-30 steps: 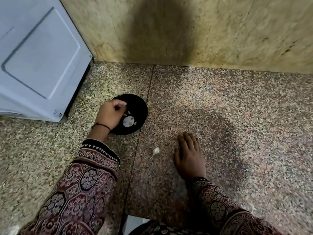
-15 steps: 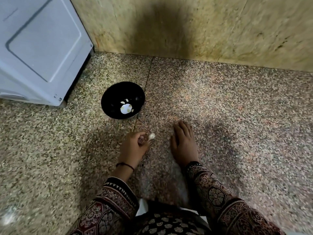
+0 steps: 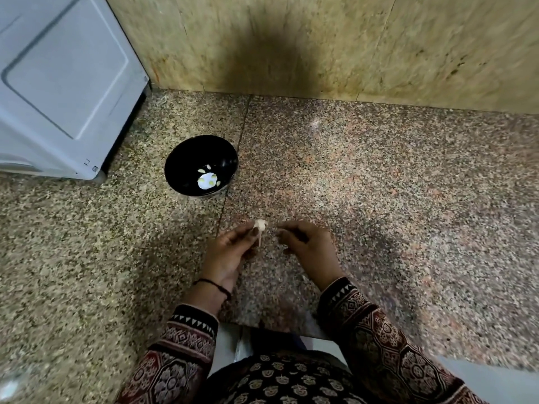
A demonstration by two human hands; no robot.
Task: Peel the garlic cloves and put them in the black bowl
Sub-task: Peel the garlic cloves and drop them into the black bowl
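Observation:
A black bowl [image 3: 186, 158] stands on the granite floor and holds several pale peeled garlic cloves [image 3: 207, 179] at its bottom. Below and to the right of it, my left hand [image 3: 227, 252] pinches an unpeeled garlic clove [image 3: 259, 227] between thumb and fingertips, its thin tail hanging down. My right hand [image 3: 306, 243] is raised just to the right of the clove, fingers curled, a small gap away from it and holding nothing that I can see.
A grey appliance [image 3: 64, 83] stands at the left, close to the bowl. A yellowish stone wall [image 3: 350, 45] runs along the back. Speckled granite floor [image 3: 408, 199] stretches to the right. My patterned sleeves and lap fill the bottom edge.
My left hand went from the bowl to the clove on the floor and picked it up. My right hand lifted off the floor and came up beside the clove.

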